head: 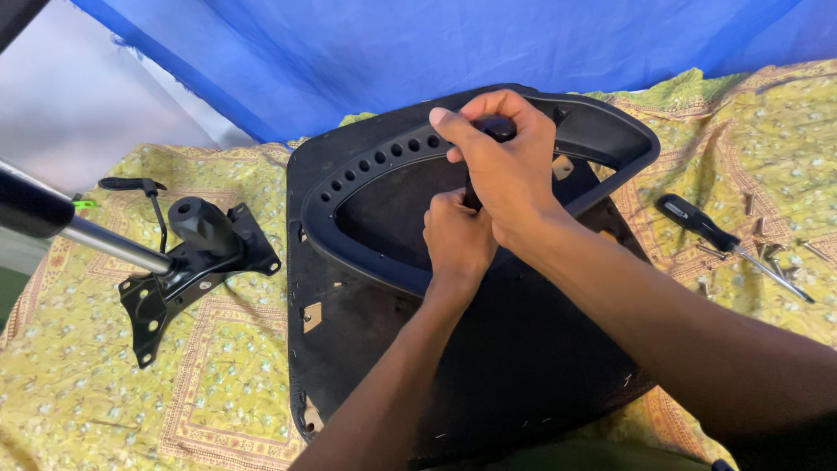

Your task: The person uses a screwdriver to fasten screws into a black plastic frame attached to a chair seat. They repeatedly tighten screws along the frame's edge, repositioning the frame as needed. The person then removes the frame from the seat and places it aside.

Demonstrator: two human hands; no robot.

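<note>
a black screwdriver handle [499, 129] is gripped from above in the right hand [510, 170], fingers wrapped closed around it, over the curved black plastic armrest frame [366, 179] that lies on the upturned black seat pan [506, 349]. the left hand [458, 240] is pinched narrowly around what seems to be the tool's shaft, just below the right hand; what lies between its fingertips cannot be made out.

a slip of the tip is judged possible if the tool is tilted, since the shaft is steadied only by fingertips, and the left fingers could be jabbed. the frame could also shift on the seat pan, as nothing visible pins it.

the tool tip and any screw under it are hidden by both hands. a second screwdriver [728, 244] and loose screws [767, 249] lie well apart to the right on the yellow patterned cloth [218, 384]. the chair mechanism [196, 253] rests to the left, its gas cylinder [78, 228] cut off by the edge.
</note>
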